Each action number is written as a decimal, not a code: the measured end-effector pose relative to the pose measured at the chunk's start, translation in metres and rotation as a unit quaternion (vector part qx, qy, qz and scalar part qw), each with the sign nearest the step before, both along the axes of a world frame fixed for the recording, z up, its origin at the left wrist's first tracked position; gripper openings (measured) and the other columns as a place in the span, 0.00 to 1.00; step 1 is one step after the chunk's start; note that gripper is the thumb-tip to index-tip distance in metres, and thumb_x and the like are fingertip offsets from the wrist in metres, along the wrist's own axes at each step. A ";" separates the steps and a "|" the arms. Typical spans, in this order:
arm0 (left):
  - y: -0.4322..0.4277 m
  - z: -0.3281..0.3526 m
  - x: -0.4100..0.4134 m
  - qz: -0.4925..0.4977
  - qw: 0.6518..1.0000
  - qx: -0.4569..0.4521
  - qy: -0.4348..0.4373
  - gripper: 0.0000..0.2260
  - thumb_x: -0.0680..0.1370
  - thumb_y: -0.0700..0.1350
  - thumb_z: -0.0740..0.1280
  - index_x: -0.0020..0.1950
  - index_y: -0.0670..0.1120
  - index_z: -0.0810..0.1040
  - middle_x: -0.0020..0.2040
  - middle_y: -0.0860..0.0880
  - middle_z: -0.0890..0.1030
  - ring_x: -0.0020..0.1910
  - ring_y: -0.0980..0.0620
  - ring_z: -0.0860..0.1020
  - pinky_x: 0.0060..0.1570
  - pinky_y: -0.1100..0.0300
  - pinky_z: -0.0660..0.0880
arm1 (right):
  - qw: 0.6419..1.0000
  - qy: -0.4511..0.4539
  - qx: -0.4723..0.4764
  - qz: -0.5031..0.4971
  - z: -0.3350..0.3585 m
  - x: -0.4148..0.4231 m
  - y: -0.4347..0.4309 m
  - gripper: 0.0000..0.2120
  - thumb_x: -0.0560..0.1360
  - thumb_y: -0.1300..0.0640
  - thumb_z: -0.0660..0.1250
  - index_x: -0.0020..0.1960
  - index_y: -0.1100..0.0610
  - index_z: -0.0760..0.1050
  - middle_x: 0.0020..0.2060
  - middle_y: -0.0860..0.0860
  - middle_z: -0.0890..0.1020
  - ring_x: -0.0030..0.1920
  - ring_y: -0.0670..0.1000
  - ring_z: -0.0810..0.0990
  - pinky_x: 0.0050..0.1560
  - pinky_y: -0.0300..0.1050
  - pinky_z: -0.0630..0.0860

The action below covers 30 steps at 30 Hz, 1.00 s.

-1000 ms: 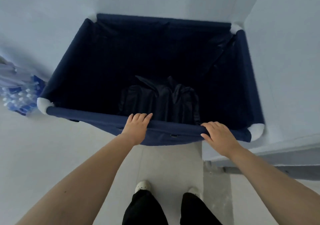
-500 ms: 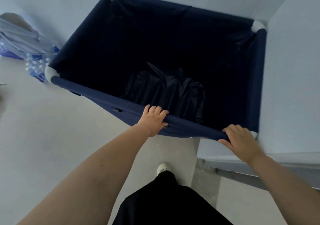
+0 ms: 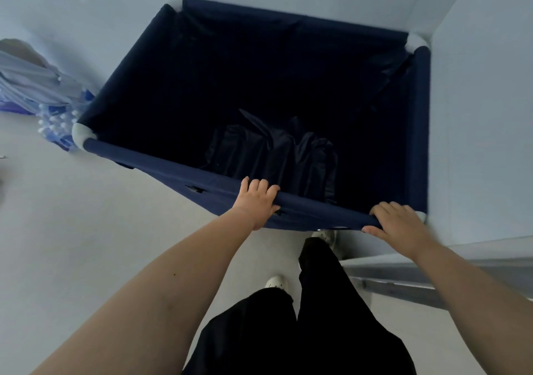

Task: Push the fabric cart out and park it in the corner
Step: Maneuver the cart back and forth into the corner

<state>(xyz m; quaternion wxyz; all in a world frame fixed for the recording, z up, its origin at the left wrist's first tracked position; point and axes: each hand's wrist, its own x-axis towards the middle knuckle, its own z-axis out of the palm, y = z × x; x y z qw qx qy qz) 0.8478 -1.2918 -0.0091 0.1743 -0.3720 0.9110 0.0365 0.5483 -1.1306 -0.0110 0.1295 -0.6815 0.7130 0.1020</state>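
Head view: the navy fabric cart (image 3: 259, 91) sits with its far corner tucked into the meeting of two pale walls, its right side close along one wall (image 3: 476, 115). The left hand (image 3: 256, 201) and right hand (image 3: 399, 227) each curl their fingers over the near rail (image 3: 320, 208), spaced apart, probably to steer it square. Dark folded fabric (image 3: 274, 155) lies inside; packed water bottles (image 3: 56, 125) stand just beside its left corner.

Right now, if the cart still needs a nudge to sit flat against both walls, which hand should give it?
Probably the left hand: it grips the cart rail on the side angled away from the back wall. The right hand holds the corner beside the right-hand wall.
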 end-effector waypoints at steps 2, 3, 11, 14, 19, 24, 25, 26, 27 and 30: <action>0.000 0.004 -0.001 0.001 1.000 0.004 -0.012 0.22 0.80 0.54 0.52 0.72 0.46 0.55 0.66 0.43 0.66 0.65 0.42 0.64 0.71 0.42 0.51 | 1.000 -0.008 0.005 -0.009 0.002 0.001 -0.001 0.20 0.75 0.37 0.55 0.53 0.52 0.71 0.46 0.46 0.76 0.46 0.49 0.72 0.47 0.45 0.66; 0.000 0.005 -0.002 -0.001 1.000 0.004 -0.019 0.23 0.80 0.54 0.52 0.72 0.46 0.55 0.66 0.43 0.66 0.65 0.42 0.64 0.71 0.42 0.51 | 1.000 -0.012 0.004 -0.013 0.003 0.001 -0.001 0.19 0.75 0.37 0.56 0.53 0.52 0.71 0.46 0.46 0.76 0.46 0.49 0.72 0.47 0.45 0.66; -0.001 0.007 -0.003 -0.010 1.000 0.012 -0.025 0.23 0.81 0.54 0.52 0.72 0.46 0.54 0.67 0.42 0.65 0.65 0.42 0.63 0.71 0.41 0.49 | 1.000 -0.024 -0.011 -0.010 0.000 0.000 0.000 0.18 0.74 0.37 0.58 0.51 0.51 0.72 0.43 0.45 0.75 0.44 0.48 0.71 0.45 0.44 0.64; -0.004 0.004 -0.002 -0.015 1.000 0.014 -0.015 0.23 0.81 0.54 0.52 0.72 0.46 0.54 0.68 0.42 0.64 0.67 0.42 0.62 0.72 0.41 0.48 | 1.000 -0.026 -0.013 -0.013 -0.001 -0.001 0.000 0.18 0.74 0.37 0.58 0.51 0.50 0.71 0.44 0.44 0.75 0.44 0.47 0.71 0.47 0.44 0.66; -0.003 0.002 0.001 -0.022 1.000 0.007 0.001 0.23 0.80 0.54 0.52 0.72 0.46 0.55 0.68 0.42 0.65 0.66 0.42 0.63 0.71 0.42 0.49 | 1.000 -0.015 0.003 -0.019 0.001 0.001 0.000 0.18 0.74 0.37 0.57 0.52 0.50 0.71 0.45 0.45 0.75 0.46 0.47 0.72 0.50 0.45 0.68; -0.002 -0.004 0.004 -0.021 0.999 -0.013 0.028 0.22 0.80 0.55 0.52 0.71 0.47 0.56 0.65 0.43 0.68 0.63 0.42 0.66 0.71 0.43 0.51 | 1.000 -0.009 -0.005 -0.028 0.002 0.003 0.000 0.19 0.74 0.37 0.57 0.53 0.51 0.71 0.47 0.46 0.76 0.47 0.49 0.72 0.50 0.45 0.67; -0.001 -0.006 0.005 -0.016 0.999 -0.018 0.039 0.22 0.80 0.55 0.52 0.71 0.47 0.57 0.64 0.43 0.69 0.63 0.42 0.66 0.71 0.43 0.51 | 0.999 -0.010 -0.007 -0.031 0.002 0.004 0.001 0.19 0.74 0.37 0.58 0.53 0.51 0.71 0.47 0.46 0.76 0.47 0.49 0.72 0.50 0.45 0.67; 0.000 -0.008 0.005 -0.014 0.998 -0.023 0.049 0.21 0.80 0.55 0.52 0.71 0.47 0.58 0.63 0.44 0.69 0.62 0.43 0.67 0.71 0.44 0.52 | 0.999 -0.013 -0.010 -0.035 0.003 0.005 0.001 0.19 0.74 0.38 0.58 0.53 0.52 0.72 0.47 0.47 0.76 0.47 0.49 0.72 0.50 0.46 0.67; 0.001 -0.011 0.006 -0.012 0.998 -0.027 0.058 0.21 0.80 0.55 0.53 0.70 0.47 0.59 0.62 0.44 0.70 0.62 0.43 0.67 0.71 0.44 0.52 | 0.999 -0.014 -0.010 -0.039 0.004 0.007 0.001 0.19 0.74 0.38 0.59 0.53 0.52 0.72 0.47 0.47 0.76 0.47 0.50 0.73 0.49 0.46 0.67; 0.005 -0.019 0.008 0.003 0.995 -0.036 0.091 0.21 0.80 0.54 0.54 0.70 0.46 0.61 0.62 0.45 0.71 0.63 0.44 0.67 0.72 0.45 0.51 | 0.998 0.002 -0.042 -0.043 0.004 0.012 0.004 0.19 0.74 0.39 0.61 0.53 0.54 0.74 0.46 0.49 0.77 0.46 0.51 0.74 0.46 0.46 0.67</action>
